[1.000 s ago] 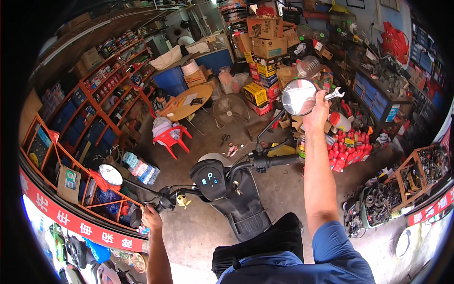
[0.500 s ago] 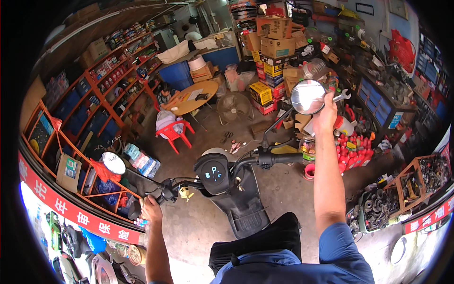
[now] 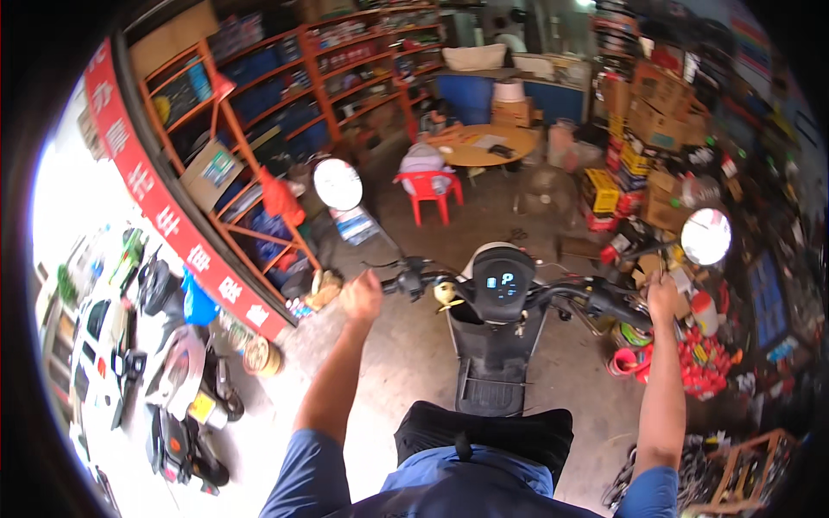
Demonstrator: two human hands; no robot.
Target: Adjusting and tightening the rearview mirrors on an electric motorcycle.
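Note:
I sit astride an electric scooter (image 3: 496, 363) with a lit round dashboard (image 3: 503, 283). My left hand (image 3: 361, 298), slightly blurred, is closed around the left handlebar grip, mostly covering it. Beside the black right handlebar grip (image 3: 620, 306), my right hand (image 3: 663, 302) is closed. A thin piece of the open-ended wrench (image 3: 663, 261) seems to show above its fingers; most of it is hidden. The right mirror (image 3: 706, 236) stands above that hand, and the left mirror (image 3: 338, 184) rises beyond the left one. A small yellow figure (image 3: 445, 293) hangs near the dashboard.
Orange shelves (image 3: 311, 78) line the far left. A red chair (image 3: 427, 192) and round wooden table (image 3: 492, 145) stand ahead, with a person sitting there. Cartons (image 3: 661, 108) and red bottles (image 3: 695, 363) crowd the right. Parked scooters (image 3: 186, 380) are outside at left.
My right hand has left the right mirror and come down beside the right grip. The view has swung left, showing more outside. My left hand stays at the left grip.

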